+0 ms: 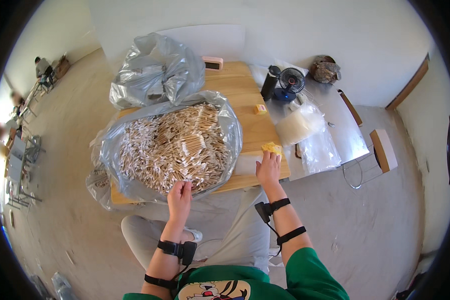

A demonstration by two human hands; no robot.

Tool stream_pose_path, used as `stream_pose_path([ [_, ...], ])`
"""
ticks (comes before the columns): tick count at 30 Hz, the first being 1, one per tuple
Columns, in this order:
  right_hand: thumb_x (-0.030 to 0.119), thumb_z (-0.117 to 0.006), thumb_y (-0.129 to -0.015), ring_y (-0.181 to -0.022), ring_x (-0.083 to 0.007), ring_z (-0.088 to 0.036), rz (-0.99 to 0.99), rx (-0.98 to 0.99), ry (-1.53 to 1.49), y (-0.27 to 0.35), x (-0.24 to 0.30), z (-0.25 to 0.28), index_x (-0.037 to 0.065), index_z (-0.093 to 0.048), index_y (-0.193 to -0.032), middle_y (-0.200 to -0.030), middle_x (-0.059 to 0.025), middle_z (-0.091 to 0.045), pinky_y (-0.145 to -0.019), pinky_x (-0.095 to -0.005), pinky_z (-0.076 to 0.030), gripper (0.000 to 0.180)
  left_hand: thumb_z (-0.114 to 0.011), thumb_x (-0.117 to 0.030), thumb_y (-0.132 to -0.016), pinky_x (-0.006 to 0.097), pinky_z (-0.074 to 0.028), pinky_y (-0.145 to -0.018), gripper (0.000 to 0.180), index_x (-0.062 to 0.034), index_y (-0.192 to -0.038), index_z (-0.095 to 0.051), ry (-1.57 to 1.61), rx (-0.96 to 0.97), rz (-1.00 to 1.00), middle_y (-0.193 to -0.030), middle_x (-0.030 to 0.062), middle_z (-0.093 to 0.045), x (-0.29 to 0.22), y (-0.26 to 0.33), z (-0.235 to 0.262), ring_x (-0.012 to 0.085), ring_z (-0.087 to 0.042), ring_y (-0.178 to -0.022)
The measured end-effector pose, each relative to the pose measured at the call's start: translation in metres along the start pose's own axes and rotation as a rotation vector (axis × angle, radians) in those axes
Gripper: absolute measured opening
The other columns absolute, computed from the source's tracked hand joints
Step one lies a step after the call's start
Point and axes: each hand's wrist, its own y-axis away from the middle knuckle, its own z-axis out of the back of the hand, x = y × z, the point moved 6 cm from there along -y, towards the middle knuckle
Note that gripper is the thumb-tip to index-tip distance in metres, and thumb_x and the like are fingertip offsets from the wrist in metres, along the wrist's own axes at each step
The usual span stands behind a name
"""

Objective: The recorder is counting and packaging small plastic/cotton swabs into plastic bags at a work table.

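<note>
- A pale wooden rectangular worktop (245,107) carries nearly everything, running from the near edge by the person's knees to the far wall.
- A wide grey plastic bag (225,125), its mouth rolled open, fills the left half of the worktop and holds a heap of thin wooden cotton-tipped sticks (172,147).
- A second crumpled grey plastic bag (155,70) stands just beyond it, on the far left.
- Clear plastic bags (310,135) lie at the right, on a grey sheet beside the worktop.
- A small black desk fan (290,82) and a black cylindrical bottle (271,82) stand at the far right; a small pink box (212,63) sits at the far edge.
- The left hand (180,197) reaches over the near lip of the open bag, its fingers curled together at the edge of the heap; whether they pinch any sticks I cannot tell.
- The right hand (268,169) rests flat at the near right corner, fingers lying close together and extended, their tips touching a small yellow crumpled piece (272,147).
- A tiny yellow block (260,108) sits mid-worktop, farther off.
</note>
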Motion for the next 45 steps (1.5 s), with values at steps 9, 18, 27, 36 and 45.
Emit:
stream_pose_path([
  [9, 0.028, -0.051, -0.084, -0.135, -0.0316, -0.024, 0.267, 0.128, 0.015, 0.021, 0.061, -0.044, 0.004, -0.040, -0.133, -0.142, -0.0154, -0.033, -0.109, -0.0499, -0.018, 0.056, -0.064, -0.018, -0.080, 0.041, -0.038, -0.093, 0.032, -0.0106, -0.111, -0.059, -0.644, 0.124, -0.693, -0.120, 0.0089, -0.053, -0.058, -0.032, -0.027, 0.0277, -0.048, -0.111],
  [18, 0.034, -0.042, -0.087, -0.137, -0.0290, -0.020, 0.213, 0.190, 0.058, 0.024, 0.066, -0.059, 0.009, -0.035, -0.138, -0.147, -0.0112, -0.028, -0.110, -0.0507, -0.009, 0.057, -0.058, -0.037, -0.082, 0.053, -0.012, -0.110, 0.051, -0.0194, -0.129, -0.049, -0.945, 0.411, -0.874, -0.142, 0.0084, -0.035, -0.038, -0.076, -0.070, 0.0316, -0.021, -0.135],
  [27, 0.032, -0.042, -0.087, -0.135, -0.0305, -0.026, 0.220, 0.165, 0.062, 0.023, 0.069, -0.056, 0.010, -0.038, -0.137, -0.144, -0.0121, -0.033, -0.110, -0.0485, -0.011, 0.054, -0.053, -0.031, -0.085, 0.059, -0.015, -0.107, 0.038, -0.0171, -0.121, -0.054, -1.109, 0.305, -0.710, -0.134, 0.0092, -0.043, -0.016, -0.143, -0.029, 0.0302, -0.027, -0.133],
  [36, 0.028, -0.044, -0.086, -0.134, -0.0313, -0.027, 0.233, 0.165, 0.067, 0.023, 0.073, -0.055, 0.009, -0.042, -0.134, -0.142, -0.0144, -0.035, -0.110, -0.0489, -0.014, 0.051, -0.054, -0.029, -0.086, 0.059, -0.026, -0.101, 0.032, -0.0157, -0.115, -0.054, -1.063, 0.139, -0.435, -0.120, 0.0095, -0.051, 0.019, -0.212, 0.033, 0.0307, -0.042, -0.121],
  [45, 0.029, -0.042, -0.087, -0.134, -0.0310, -0.026, 0.200, 0.162, 0.064, 0.022, 0.065, -0.054, 0.008, -0.040, -0.135, -0.142, -0.0129, -0.035, -0.110, -0.0494, -0.014, 0.052, -0.064, -0.035, -0.079, 0.052, -0.018, -0.108, 0.058, -0.0194, -0.132, -0.043, -1.044, 0.318, -0.533, -0.142, 0.0131, -0.032, -0.019, -0.150, 0.045, 0.0347, -0.026, -0.132],
])
